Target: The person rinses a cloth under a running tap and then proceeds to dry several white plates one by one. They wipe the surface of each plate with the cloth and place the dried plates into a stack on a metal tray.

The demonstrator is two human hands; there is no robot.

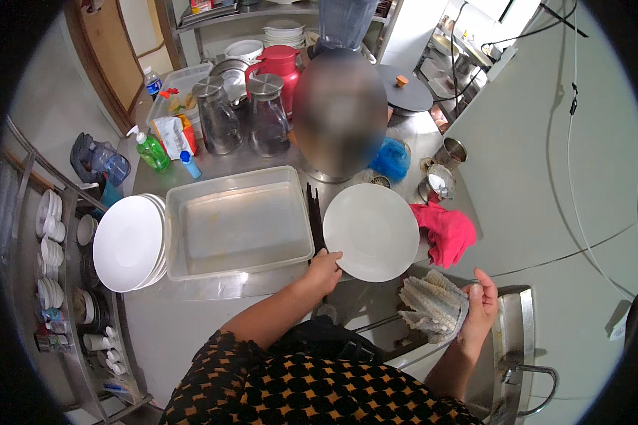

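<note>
My left hand (pixel 325 272) grips the lower left rim of a round white plate (pixel 371 232) at the steel counter's front edge. In my right hand (pixel 479 311), to the right of the plate, a grey-white cloth (pixel 433 305) is bunched up. Left of the plate lie black chopsticks (pixel 314 218), and beside them is a translucent plastic tub (pixel 239 226) with nothing visible inside. A stack of white plates (pixel 127 244) stands at the tub's left. A pink cloth (pixel 449 234) lies right of the plate, near its rim.
Glass pitchers (pixel 268 117), a red jug (pixel 279 66) and a green pump bottle (pixel 151 151) stand at the back. Metal cups (pixel 451 153) are at the right, above a sink (pixel 513 329) with a faucet (pixel 550 382). Shelves of dishes (pixel 50 255) line the left. A blurred oval hides part of the counter.
</note>
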